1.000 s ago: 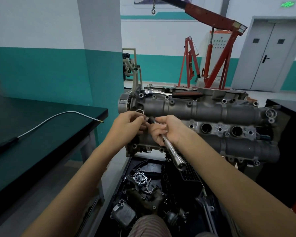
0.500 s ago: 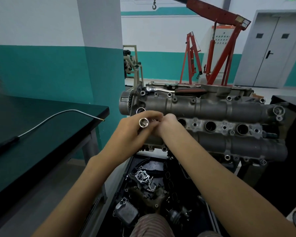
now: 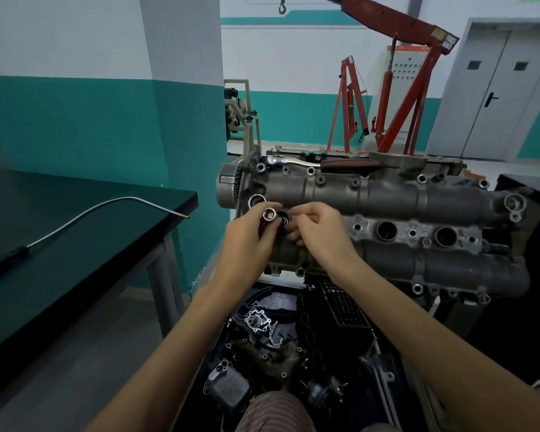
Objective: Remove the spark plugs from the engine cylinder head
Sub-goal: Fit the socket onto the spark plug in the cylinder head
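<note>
The engine cylinder head [image 3: 387, 194] sits on a stand in the middle of the scene, its long side running left to right, with a row of round plug wells along its near face; two open wells [image 3: 386, 229] show to the right of the hands. The left hand [image 3: 250, 241] grips a socket [image 3: 268, 214] with curled fingers, its open chrome mouth turned up toward the camera, just in front of the leftmost well. The right hand [image 3: 318, 232] is beside it, fingers curled at that same well; whether it pinches anything I cannot tell. A ratchet wrench [image 3: 318, 163] lies along the head's far top edge. A bent metal rod [image 3: 106, 207] rests on the dark bench [image 3: 60, 275] at left
</note>
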The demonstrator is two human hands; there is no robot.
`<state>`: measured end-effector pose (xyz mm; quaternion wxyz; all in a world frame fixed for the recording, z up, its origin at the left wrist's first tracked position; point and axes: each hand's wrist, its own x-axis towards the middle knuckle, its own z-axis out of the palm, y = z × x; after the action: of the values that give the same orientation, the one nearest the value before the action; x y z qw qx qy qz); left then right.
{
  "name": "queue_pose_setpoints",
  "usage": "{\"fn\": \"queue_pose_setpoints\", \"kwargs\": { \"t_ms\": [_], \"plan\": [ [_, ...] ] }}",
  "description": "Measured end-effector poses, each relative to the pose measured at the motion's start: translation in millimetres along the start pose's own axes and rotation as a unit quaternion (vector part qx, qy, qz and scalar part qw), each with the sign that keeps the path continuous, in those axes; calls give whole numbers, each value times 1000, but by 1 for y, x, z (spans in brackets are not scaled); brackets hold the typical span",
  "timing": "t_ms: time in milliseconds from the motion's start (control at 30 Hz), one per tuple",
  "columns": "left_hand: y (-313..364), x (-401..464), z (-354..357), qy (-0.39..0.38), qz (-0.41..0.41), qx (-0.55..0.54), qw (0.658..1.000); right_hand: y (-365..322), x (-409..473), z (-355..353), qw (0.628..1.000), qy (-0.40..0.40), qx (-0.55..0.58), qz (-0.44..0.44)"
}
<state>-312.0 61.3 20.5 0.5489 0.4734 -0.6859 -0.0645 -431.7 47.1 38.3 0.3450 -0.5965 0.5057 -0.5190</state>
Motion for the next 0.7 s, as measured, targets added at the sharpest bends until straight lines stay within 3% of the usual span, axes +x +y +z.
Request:
{"fn": "queue_pose_setpoints", "kwargs": {
  "t_ms": [100,267,433,533,633,700],
  "plan": [
    [6,-1,-2,32,6,-17,999,5,3,3,997,31,-51,-57],
    [5,-8,5,103,18,-33,994,15,8,1,997,43,19,-58],
    [5,0,18,71,-25,-13,997,20,10,2,996,50,16,-69],
    [2,0,13,59,-19,-10,998,20,11,5,988,63,-72,-119],
    [2,-5,7,34,-6,0,999,24,16,7,928,64,-287,-228],
    [4,-8,4,25,30,10,999,29,20,12,904,42,-343,-252]
  ]
}}
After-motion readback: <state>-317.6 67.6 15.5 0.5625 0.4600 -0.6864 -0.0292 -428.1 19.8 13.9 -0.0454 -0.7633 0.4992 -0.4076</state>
